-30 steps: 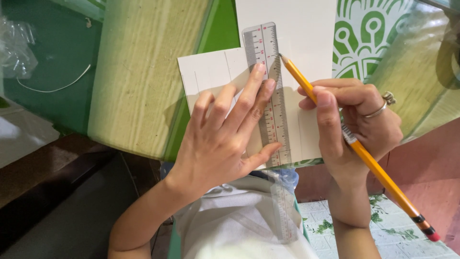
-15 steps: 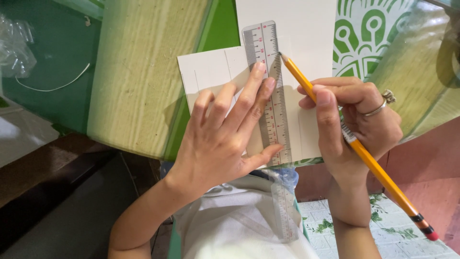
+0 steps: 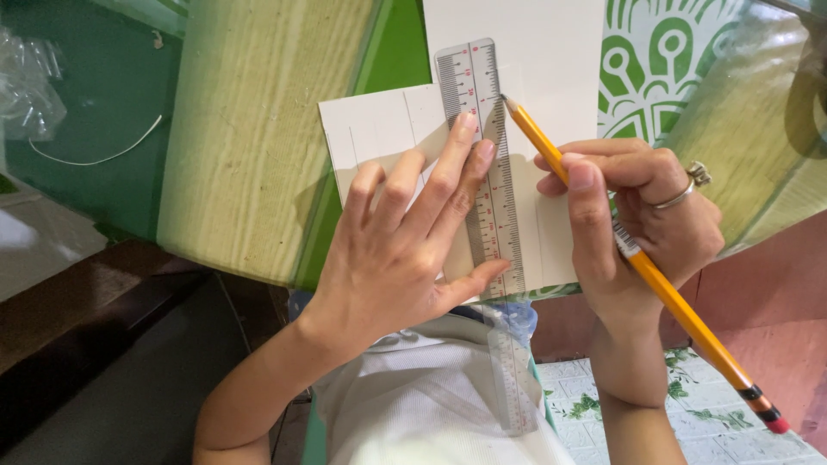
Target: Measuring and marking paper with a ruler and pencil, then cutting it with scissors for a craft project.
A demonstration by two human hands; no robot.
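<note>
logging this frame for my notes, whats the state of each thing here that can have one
clear plastic ruler: flat on the card, pinned by the left hand
yellow wooden pencil: gripped in the right hand, tip at the ruler's right edge
white card sheet: flat on the table, faint pencil lines on it
silver ring: worn on a right-hand finger

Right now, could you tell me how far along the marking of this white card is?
Two short pencil lines already stand on the white card, left of the ruler. In hand: the left hand presses the clear ruler flat, and the right hand holds the pencil with its tip at the ruler's right edge, near the top. The card's strip right of the ruler looks unmarked.
</note>
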